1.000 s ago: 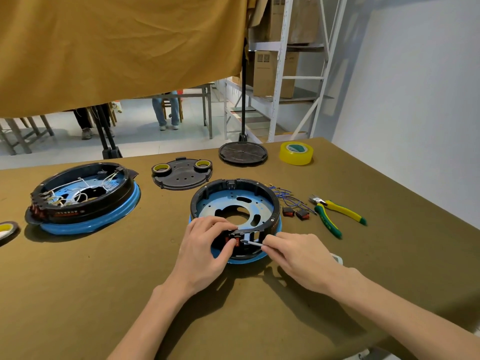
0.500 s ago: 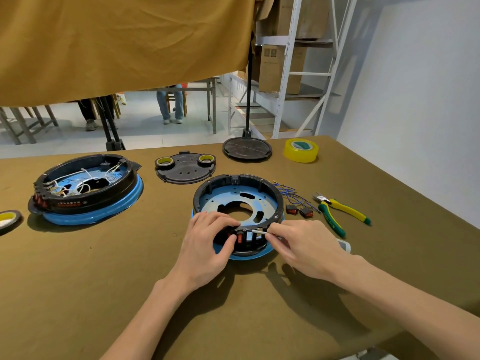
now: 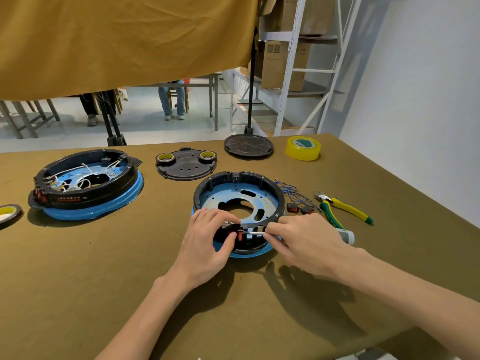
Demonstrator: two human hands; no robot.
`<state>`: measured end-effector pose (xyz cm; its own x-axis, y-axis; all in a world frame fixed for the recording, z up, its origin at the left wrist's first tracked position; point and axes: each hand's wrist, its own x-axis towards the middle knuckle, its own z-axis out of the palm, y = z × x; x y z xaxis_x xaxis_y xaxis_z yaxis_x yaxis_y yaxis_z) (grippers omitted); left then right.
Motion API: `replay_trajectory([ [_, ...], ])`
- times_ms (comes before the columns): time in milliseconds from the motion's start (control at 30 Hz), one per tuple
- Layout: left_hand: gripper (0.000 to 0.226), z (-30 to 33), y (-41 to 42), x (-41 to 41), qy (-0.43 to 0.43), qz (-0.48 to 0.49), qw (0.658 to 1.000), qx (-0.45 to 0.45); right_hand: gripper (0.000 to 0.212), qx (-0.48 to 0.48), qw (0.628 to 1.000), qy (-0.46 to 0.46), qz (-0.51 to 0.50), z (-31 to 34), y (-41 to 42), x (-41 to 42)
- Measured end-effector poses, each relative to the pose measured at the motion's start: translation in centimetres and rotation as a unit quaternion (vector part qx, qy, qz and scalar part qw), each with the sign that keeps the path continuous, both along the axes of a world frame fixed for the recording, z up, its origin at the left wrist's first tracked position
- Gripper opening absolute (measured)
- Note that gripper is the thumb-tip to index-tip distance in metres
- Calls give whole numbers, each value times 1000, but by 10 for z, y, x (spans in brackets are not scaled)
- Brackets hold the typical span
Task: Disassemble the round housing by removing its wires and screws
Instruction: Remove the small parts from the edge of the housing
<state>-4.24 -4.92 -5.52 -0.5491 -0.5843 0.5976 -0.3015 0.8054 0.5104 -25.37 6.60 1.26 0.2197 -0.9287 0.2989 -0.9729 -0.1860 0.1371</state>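
A round housing with a black rim and a blue perforated plate lies in the middle of the table. My left hand pinches its near rim around a small red switch. My right hand grips a thin metal tool whose tip points left at that switch. Loose blue wires and two removed red switches lie just right of the housing.
A second housing full of white wires sits at the left. A black cover plate carrying two tape rolls, a black disc and yellow tape lie behind. Green-yellow pliers rest at the right; another tape roll is at the left edge.
Both hands stay at the housing's near rim; the tool tip has shifted slightly against the red switch. The view has tilted a little.
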Motion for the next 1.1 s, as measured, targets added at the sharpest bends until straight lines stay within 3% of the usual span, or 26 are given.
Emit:
replay_trajectory([
  [200,18,0,2,2,30,-19,999,12,42,5,1000,-15,-5,6,-2,-2],
  [1100,18,1,2,2,23,-17,1000,7,49,38,992,109,40,23,-14,-7],
])
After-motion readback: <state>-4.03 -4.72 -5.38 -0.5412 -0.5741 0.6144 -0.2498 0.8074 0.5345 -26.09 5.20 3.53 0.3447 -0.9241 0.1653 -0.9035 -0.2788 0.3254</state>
